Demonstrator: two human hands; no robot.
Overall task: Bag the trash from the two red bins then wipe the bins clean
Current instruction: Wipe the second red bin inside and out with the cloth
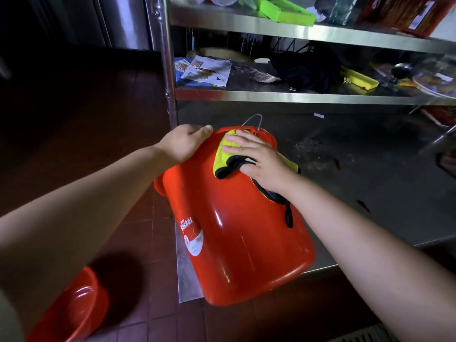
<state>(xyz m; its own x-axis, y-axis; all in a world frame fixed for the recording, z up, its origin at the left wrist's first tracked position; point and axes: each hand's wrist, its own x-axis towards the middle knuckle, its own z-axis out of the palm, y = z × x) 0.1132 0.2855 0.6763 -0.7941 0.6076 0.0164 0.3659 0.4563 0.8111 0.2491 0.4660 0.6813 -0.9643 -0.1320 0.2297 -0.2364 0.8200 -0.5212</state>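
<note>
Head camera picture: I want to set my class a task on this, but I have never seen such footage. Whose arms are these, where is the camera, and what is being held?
There is no machine here. A person wears one wide-angle camera on the head, looking forward and down, so both bare arms reach in from the bottom edge. The left hand grips the rim of a shiny red plastic bucket that lies on its side, partly on the low steel shelf of a metal rack. The right hand presses a yellow cloth with dark edging flat against the bucket's outer wall, fingers straight. A second red plastic bin stands on the dark tiled floor at lower left. The shelves above hold papers and green and yellow trays.
</note>
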